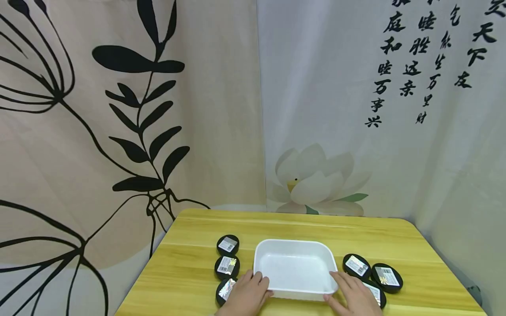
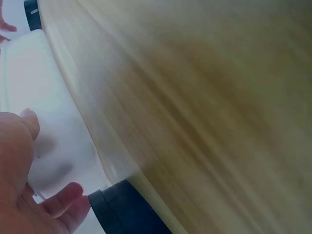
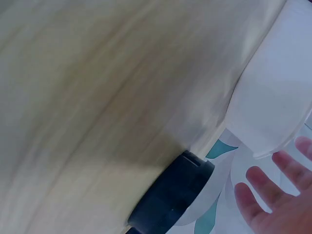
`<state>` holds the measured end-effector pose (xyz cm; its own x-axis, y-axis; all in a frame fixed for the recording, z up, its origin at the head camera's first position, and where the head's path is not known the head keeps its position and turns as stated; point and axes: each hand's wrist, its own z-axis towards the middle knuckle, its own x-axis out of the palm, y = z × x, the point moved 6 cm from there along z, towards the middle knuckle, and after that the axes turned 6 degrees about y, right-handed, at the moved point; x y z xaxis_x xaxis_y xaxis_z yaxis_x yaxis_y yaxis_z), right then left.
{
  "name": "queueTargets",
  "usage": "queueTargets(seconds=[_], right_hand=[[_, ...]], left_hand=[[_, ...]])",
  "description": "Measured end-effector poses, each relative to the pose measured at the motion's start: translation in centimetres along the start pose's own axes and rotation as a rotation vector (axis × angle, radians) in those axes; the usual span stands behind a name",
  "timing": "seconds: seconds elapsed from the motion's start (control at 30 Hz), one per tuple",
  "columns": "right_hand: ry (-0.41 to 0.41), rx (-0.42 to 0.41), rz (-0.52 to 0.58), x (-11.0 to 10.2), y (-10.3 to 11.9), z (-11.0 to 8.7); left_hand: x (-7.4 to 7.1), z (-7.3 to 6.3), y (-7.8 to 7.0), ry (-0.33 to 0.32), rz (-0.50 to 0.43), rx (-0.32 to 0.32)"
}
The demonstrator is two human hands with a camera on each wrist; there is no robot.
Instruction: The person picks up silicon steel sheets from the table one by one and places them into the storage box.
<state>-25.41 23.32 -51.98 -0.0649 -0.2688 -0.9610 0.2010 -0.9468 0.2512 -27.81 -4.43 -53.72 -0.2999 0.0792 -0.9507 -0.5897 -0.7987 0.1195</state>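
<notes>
A white rectangular tray [image 1: 294, 267] stands on the table with its inside facing up and nothing in it. At its front left corner, my left hand [image 1: 247, 293] holds it, thumb against the front wall [image 2: 58, 117] and fingers round the side. My right hand [image 1: 353, 295] holds the front right corner between thumb and fingers; in the right wrist view its spread fingers [image 3: 265, 187] reach the rim, while the thumb is out of that view. Beside the left hand lies a black round container [image 1: 225, 290] with a silver label, partly covered by the hand.
Two more black labelled containers [image 1: 227, 267] continue the column left of the tray. Three similar ones [image 1: 387, 277] cluster at the right, one partly behind the right hand. The yellow wood-grain table [image 1: 431, 281] ends at the back before a printed curtain [image 1: 221, 131].
</notes>
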Motion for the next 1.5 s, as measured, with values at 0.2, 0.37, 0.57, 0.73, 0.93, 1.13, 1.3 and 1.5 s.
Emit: queueTargets(seconds=[0.2, 0.37, 0.57, 0.73, 0.93, 1.13, 1.3, 1.5], right_hand=[[-0.018, 0.003, -0.012, -0.2, -0.3, -0.2], [-0.045, 0.016, -0.007, -0.4, -0.8, -0.7], [-0.109, -0.004, -0.011, -0.6, -1.2, -1.1], [-0.213, -0.044, -0.043, -0.7, -1.9, -1.6], [-0.141, -0.004, -0.035, -0.5, -3.1, -1.5], [-0.015, 0.073, -0.023, -0.6, -4.2, -1.3], [0.062, 0.132, -0.027, -0.4, -5.4, -0.9], [0.131, 0.193, -0.013, -0.2, -6.9, -0.6]], left_hand=[[-0.2, 0.0, -0.2, -0.053, 0.048, -0.001], [-0.6, 0.0, -0.4, -0.082, 0.084, 0.006], [-0.6, 0.0, -0.5, -0.096, 0.109, 0.013], [-0.3, 0.1, -0.6, -0.075, 0.124, 0.022], [-0.3, 0.2, -0.6, -0.058, 0.132, 0.022], [-0.7, 0.1, -0.6, -0.083, 0.143, 0.026], [-0.5, 0.1, -0.6, -0.038, 0.119, 0.016], [-0.6, 0.1, -0.7, -0.052, 0.131, 0.016]])
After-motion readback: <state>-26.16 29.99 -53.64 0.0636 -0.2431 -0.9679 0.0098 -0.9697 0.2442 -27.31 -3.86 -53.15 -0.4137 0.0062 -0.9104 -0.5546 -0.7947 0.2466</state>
